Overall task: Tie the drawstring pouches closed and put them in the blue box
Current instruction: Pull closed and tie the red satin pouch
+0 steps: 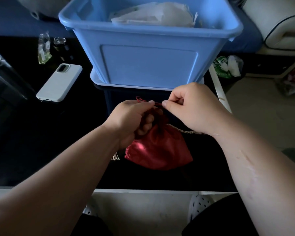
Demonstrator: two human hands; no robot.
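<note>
Your left hand (133, 116) is curled round the neck of the red pouch (158, 150) and pinches one bit of the red cord (157, 104). Your right hand (192, 108) pinches the other bit. The cord runs side to side between your thumbs, so I think you should pull your hands apart to make the knot tight. The pouch sits just under your hands, over the dark table (58, 133). The blue box (150, 65) is straight ahead, just past your knuckles.
</note>
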